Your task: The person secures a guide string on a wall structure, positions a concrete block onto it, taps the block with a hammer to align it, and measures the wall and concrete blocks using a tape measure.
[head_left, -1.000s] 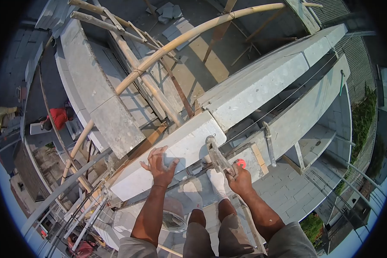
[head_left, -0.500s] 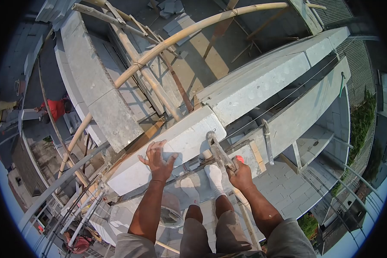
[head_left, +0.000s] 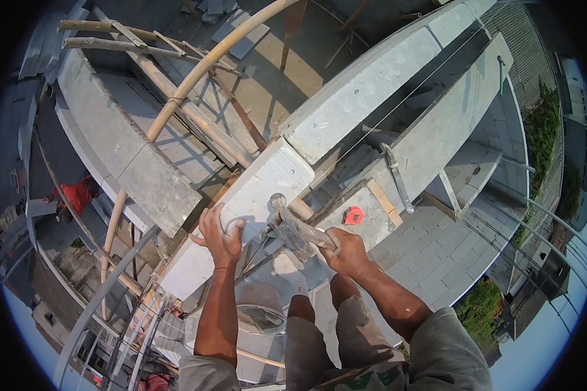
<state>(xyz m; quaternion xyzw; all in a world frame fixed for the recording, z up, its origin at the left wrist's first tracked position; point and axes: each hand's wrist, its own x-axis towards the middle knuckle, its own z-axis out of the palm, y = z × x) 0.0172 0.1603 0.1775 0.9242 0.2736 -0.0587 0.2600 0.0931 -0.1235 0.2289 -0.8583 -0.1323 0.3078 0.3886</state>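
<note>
A pale lightweight concrete block point(head_left: 261, 176) lies along the top of a wall, its far end by the end of another block point(head_left: 365, 94). My left hand point(head_left: 218, 240) rests on its near part with the fingers apart and slightly bent. In my right hand point(head_left: 347, 253) is the handle of a mortar-crusted hammer point(head_left: 295, 236). The hammer's round end appears over the block's face; whether it touches cannot be told. A red tape measure point(head_left: 353, 216) sits on the mortar-stained ledge just beyond my right hand.
Another hammer point(head_left: 396, 177) hangs over the parallel wall point(head_left: 437, 140), with a string stretched nearby. Bamboo poles point(head_left: 205, 65) cross at the left. A bucket point(head_left: 261, 307) stands by my legs. A person in red point(head_left: 77, 195) is far below at the left.
The view has shifted, so the block and walls appear further left. My right hand and the hammer have moved left along the block, uncovering the tape measure. My left hand stays on the block.
</note>
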